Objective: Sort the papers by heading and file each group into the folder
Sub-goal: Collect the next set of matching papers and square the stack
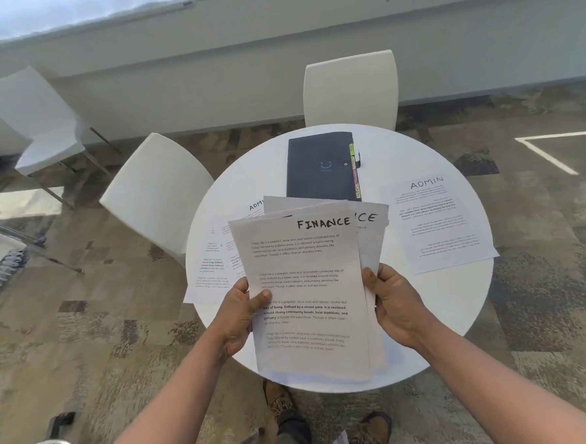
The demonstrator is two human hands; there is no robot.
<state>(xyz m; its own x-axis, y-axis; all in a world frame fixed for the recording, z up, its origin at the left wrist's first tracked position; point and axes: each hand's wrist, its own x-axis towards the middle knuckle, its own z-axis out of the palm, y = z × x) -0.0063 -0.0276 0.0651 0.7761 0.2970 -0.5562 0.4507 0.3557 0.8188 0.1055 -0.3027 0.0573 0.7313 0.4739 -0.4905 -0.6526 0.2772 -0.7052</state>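
Holding a fanned stack of FINANCE papers (305, 289) above the near edge of the round white tabletop (458, 298), left hand (242, 312) gripping the left edge with thumb on top, right hand (394, 304) gripping the right edge. Behind the stack, the closed dark folder (319, 166) with coloured tabs. One ADMIN sheet (437, 221) flat to the right, other ADMIN sheets (215, 256) lying to the left, partly hidden. White chairs (349, 86) around

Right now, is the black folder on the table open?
No, the black folder lies shut and flat on the white table, beyond the held papers.
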